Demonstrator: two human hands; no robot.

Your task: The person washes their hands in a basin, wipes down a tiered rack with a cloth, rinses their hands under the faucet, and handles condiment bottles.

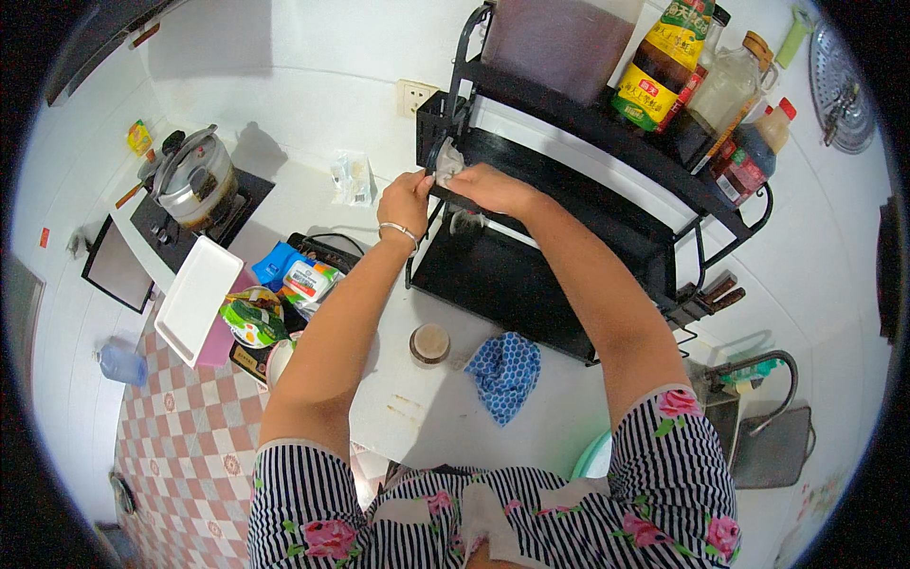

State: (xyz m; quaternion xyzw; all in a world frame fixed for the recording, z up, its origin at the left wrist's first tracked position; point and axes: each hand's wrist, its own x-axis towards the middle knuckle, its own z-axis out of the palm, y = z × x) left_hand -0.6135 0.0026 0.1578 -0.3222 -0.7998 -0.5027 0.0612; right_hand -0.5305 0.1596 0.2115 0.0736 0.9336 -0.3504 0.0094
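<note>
A black metal kitchen rack (569, 188) with shelves stands against the wall in front of me. My right hand (492, 188) pinches a crumpled whitish cloth or wipe (448, 162) against the rack's left end. Just beside it, my left hand (405, 206) has its fingers closed at the rack's left side frame; the exact part gripped is hidden. A black mesh holder (431, 128) hangs at that end, behind the hands. Below on the white countertop (455, 398) are a lidded jar (430, 344) and a blue patterned cloth (505, 377).
Sauce bottles (657, 71) and a large translucent container (558, 46) load the upper shelf. To the left are a pot (195, 178) on a stove, a white tray (199, 299) and packets (256, 316). Knives (718, 291) and a faucet (771, 363) lie right.
</note>
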